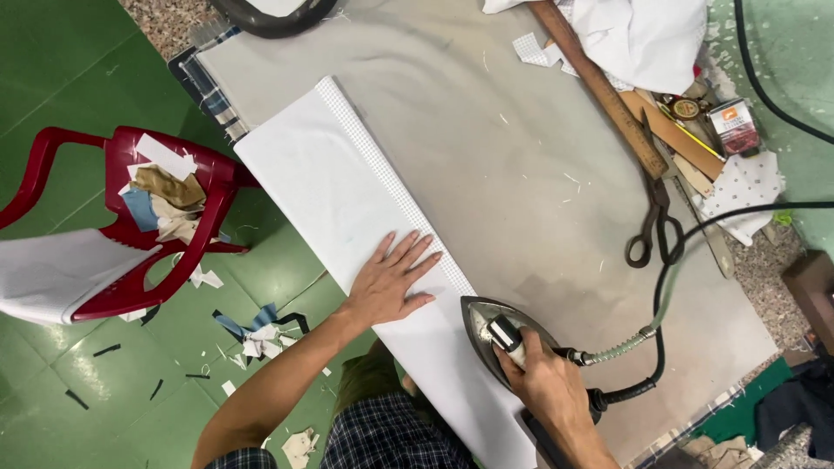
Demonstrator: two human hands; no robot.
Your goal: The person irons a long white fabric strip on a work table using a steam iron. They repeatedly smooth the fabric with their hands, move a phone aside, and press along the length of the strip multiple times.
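My left hand (389,282) lies flat, open on limp white fabric (347,208); my right hand (543,382) beside it grips the heavy iron (495,334) by its handle.

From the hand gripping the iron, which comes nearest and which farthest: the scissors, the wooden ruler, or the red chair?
Measured from the right hand on the iron:
1. Scissors, up and right of it on the table.
2. Wooden ruler, farther up along the table's right side.
3. Red chair, far left, on the floor.
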